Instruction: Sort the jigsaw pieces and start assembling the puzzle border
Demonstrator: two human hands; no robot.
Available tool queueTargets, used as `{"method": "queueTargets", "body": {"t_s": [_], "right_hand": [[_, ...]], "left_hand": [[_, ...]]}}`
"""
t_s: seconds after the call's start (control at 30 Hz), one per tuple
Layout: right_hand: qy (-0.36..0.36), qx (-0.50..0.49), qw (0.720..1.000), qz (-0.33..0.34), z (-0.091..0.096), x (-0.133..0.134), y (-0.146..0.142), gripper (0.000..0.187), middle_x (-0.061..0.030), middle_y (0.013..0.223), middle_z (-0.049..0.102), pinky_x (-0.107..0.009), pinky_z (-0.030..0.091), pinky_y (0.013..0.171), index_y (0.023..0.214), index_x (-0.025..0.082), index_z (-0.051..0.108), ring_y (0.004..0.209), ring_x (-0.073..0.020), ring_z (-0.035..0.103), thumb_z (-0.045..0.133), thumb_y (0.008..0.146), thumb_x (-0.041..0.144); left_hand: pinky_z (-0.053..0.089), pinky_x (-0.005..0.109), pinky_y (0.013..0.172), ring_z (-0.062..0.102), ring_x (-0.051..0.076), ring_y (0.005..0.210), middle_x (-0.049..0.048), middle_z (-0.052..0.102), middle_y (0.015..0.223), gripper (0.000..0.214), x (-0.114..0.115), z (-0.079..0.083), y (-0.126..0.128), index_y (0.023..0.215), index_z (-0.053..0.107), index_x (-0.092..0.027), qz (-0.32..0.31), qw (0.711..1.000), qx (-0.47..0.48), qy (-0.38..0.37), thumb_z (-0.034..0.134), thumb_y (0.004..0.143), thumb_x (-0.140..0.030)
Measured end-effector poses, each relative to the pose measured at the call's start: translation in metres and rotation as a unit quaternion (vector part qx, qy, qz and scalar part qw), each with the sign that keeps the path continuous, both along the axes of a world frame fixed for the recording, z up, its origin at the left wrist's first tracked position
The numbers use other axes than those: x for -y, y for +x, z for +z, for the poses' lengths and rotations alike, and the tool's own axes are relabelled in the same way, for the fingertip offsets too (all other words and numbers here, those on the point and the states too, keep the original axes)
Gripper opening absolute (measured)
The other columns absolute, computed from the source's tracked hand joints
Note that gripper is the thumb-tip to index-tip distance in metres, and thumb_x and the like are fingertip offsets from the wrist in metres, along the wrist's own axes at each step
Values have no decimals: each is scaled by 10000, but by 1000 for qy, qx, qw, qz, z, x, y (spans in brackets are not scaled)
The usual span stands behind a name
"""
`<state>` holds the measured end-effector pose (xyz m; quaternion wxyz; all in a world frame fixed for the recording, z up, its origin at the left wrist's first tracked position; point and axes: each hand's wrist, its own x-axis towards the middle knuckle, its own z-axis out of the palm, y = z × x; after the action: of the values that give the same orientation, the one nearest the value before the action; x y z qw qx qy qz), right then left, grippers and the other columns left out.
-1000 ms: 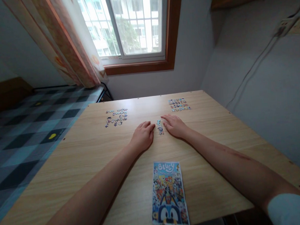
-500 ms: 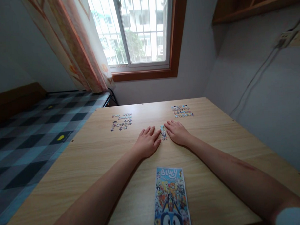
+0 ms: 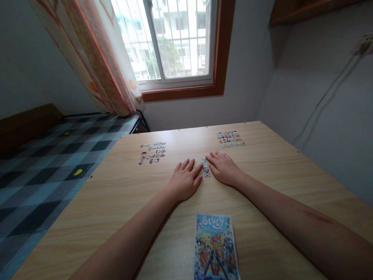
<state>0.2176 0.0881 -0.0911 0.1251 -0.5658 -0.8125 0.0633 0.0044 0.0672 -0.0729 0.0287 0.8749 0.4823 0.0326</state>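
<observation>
A person's two bare hands lie flat, palms down, on a light wooden table (image 3: 115,208), with a short strip of joined jigsaw pieces (image 3: 205,167) between them. The left hand (image 3: 185,181) rests at the strip's 8 o'clock, fingers stretched out and a little spread, its fingertips (image 3: 198,168) right against the strip's left edge. The right hand (image 3: 224,169) lies at the strip's 4 o'clock, its fingers likewise stretched out and pressed close along the right edge. Neither hand grips anything; both are unclenched on the tabletop, and the strip lies flat on the wood, running away from the person.

Towards the near edge, at 6 o'clock from the strip and well apart from the hands, lies a colourful printed picture sheet (image 3: 215,250) headed "Bluey", its lower end cut off by the frame. At 10 o'clock from the hands a loose cluster of jigsaw pieces (image 3: 152,152) is spread out with gaps between them. At 1 o'clock a tighter patch of pieces (image 3: 230,139) sits near the table's far edge.

Beyond the table, at 12 o'clock, a wood-framed window (image 3: 177,38) with bars looks onto buildings and greenery, with a patterned curtain (image 3: 104,65) hanging at 11 o'clock. A bed with a blue checked cover (image 3: 43,169) fills the 9 o'clock side. On the grey wall at 2 o'clock a cable runs down from a socket (image 3: 368,41).
</observation>
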Motion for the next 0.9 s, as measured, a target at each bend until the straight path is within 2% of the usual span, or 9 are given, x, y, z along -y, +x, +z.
{"method": "queueTargets", "body": {"t_s": [0.27, 0.5, 0.9], "right_hand": [[6, 5, 1000, 1, 0, 1, -1, 503, -136, 1581, 417, -554, 255, 1194, 1469, 182, 510, 1457, -325, 363, 356, 1015, 334], [21, 9, 1000, 3, -5, 1, 0, 486, -118, 1563, 449, -533, 278, 1181, 1454, 220, 528, 1446, -308, 382, 366, 1011, 337], [38, 11, 999, 4, -15, -2, 0, 482, -130, 1549, 465, -538, 301, 1172, 1429, 223, 563, 1434, -315, 411, 363, 1006, 339]], "left_hand": [[215, 552, 1203, 265, 344, 1504, 114, 324, 1633, 570, 2, 0, -1, 1536, 423, -293, 1, 1000, 2, -10, 316, 1016, -501], [215, 567, 1204, 277, 340, 1499, 106, 330, 1631, 570, 5, 2, -1, 1533, 425, -302, 0, 1000, 13, -9, 324, 1011, -507], [210, 557, 1214, 265, 328, 1506, 96, 331, 1632, 588, 7, -1, -6, 1536, 417, -297, -4, 1000, 27, -14, 324, 1003, -528]]}}
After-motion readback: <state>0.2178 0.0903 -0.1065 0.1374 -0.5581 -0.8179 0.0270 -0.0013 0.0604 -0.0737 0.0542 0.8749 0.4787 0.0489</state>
